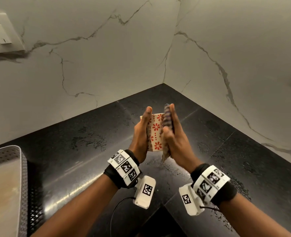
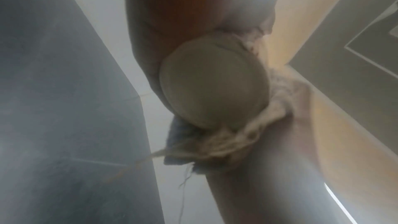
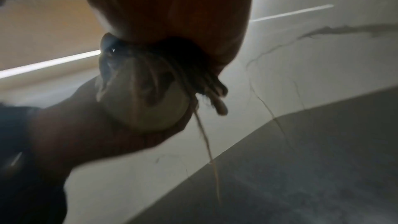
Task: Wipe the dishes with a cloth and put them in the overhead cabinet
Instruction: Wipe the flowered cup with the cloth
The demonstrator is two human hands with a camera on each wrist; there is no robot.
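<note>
Up over a wet black corner countertop (image 1: 83, 147), both hands hold a cup.
At 8 o'clock sits a perforated grey tray (image 1: 22, 161); centrally, well off every edge, the left hand (image 1: 141, 134) grips the red-flowered cup (image 1: 156, 132) while the right hand (image 1: 173, 134) presses a striped cloth (image 1: 167, 117) against its side.

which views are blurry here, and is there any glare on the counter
Head view: sharp, with glare streaks on the wet black counter and wide-angle bending at the edges. Left wrist view: hazy and soft, the cup and cloth smeared. Right wrist view: dim, motion-blurred, the right hand in shadow.
</note>
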